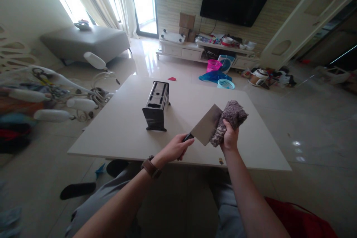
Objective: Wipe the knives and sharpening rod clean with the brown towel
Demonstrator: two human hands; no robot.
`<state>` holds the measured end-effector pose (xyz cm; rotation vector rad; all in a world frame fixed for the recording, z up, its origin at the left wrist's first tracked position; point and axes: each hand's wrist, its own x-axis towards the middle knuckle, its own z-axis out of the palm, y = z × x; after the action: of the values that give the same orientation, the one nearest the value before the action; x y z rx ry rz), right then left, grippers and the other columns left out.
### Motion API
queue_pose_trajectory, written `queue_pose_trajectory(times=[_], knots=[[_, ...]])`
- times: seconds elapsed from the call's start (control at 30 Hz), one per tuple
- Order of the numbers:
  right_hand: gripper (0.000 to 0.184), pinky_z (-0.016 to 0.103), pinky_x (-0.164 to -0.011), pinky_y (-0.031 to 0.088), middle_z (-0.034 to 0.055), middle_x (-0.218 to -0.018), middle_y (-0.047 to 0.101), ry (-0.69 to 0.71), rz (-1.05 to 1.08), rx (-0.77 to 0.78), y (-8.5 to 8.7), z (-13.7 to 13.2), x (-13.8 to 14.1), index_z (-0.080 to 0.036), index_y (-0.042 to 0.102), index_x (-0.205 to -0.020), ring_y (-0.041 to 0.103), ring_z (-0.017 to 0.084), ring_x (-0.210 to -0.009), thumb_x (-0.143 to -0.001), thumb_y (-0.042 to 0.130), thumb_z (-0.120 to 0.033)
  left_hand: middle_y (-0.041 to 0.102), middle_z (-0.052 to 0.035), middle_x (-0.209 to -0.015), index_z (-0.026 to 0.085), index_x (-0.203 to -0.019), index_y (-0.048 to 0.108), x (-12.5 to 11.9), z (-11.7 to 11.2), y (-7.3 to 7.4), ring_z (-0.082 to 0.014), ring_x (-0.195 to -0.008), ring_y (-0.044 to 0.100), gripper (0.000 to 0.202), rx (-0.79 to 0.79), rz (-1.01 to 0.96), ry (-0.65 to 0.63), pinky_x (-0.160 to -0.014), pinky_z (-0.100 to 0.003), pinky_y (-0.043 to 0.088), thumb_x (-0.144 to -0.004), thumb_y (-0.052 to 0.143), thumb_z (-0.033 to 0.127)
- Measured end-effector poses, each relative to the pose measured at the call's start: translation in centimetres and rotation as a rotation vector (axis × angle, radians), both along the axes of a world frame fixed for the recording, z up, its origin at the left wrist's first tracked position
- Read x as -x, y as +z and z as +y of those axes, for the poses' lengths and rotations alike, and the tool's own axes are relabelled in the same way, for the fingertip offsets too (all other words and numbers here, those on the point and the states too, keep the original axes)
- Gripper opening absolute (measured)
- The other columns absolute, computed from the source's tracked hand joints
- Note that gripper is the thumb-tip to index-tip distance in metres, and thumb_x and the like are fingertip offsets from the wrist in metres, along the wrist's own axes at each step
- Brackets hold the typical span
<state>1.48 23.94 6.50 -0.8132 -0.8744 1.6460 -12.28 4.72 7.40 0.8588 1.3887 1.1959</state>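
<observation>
My left hand [175,148] is closed round the black handle of a broad cleaver [206,124], whose flat steel blade points up and to the right above the near edge of the white table [117,134]. Gripping a bunched grey-brown cloth [230,119], my right hand [230,137] presses it against the blade's right side. A black knife block [156,106] stands upright on the table, to the left of the cleaver, its slots showing on top. A brown watch sits on my left wrist.
A low white TV cabinet [192,50] with clutter stands at the far wall under a dark screen. Pink and blue baskets [220,74] lie on the shiny floor beyond the table. A grey sofa [83,42] is at the far left. Cables and white objects crowd the left side.
</observation>
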Motion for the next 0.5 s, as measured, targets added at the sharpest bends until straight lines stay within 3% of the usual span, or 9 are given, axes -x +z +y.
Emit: queue_pose_trajectory(times=[0.1, 0.2, 0.33, 0.5], knots=[[0.037, 0.028, -0.077, 0.064, -0.0074, -0.097, 0.077, -0.156, 0.005, -0.036, 0.5, 0.4, -0.2, -0.03, 0.066, -0.106, 0.075, 0.014, -0.087, -0.072, 0.074, -0.02, 0.043, 0.0102, -0.049, 0.021, -0.081, 0.047, 0.4, 0.0, -0.2, -0.0074, -0.031, 0.04, 0.04, -0.014, -0.016, 0.043, -0.031, -0.018, 0.031, -0.092, 0.058, 0.058], [0.03, 0.03, -0.077, 0.065, -0.0055, -0.098, 0.077, -0.097, -0.002, 0.03, 0.5, -0.1, 0.1, -0.028, 0.067, -0.102, 0.075, 0.016, -0.089, -0.072, 0.073, -0.024, 0.044, 0.0101, -0.047, 0.021, -0.082, 0.048, 0.7, 0.3, -0.7, -0.008, -0.03, 0.04, 0.038, -0.032, -0.032, 0.147, -0.03, -0.018, 0.032, -0.092, 0.056, 0.057], [0.04, 0.036, -0.087, 0.063, -0.002, -0.106, 0.077, 0.059, -0.113, 0.017, -0.6, -2.3, 0.9, -0.025, 0.068, -0.108, 0.075, 0.019, -0.096, -0.07, 0.079, -0.03, 0.045, 0.0101, -0.046, 0.022, -0.084, 0.047, 0.5, 0.8, -1.4, -0.009, -0.03, 0.041, 0.038, -0.054, -0.029, 0.216, -0.029, -0.019, 0.032, -0.091, 0.056, 0.058], [0.059, 0.04, -0.107, 0.053, 0.0006, -0.125, 0.072, 0.076, -0.299, -0.216, -2.1, -4.4, 1.7, -0.026, 0.063, -0.129, 0.068, 0.019, -0.117, -0.073, 0.082, -0.03, 0.044, 0.0107, -0.047, 0.021, -0.085, 0.047, -0.4, 1.0, -1.6, -0.0086, -0.03, 0.041, 0.037, -0.034, 0.016, 0.196, -0.029, -0.018, 0.034, -0.092, 0.057, 0.056]])
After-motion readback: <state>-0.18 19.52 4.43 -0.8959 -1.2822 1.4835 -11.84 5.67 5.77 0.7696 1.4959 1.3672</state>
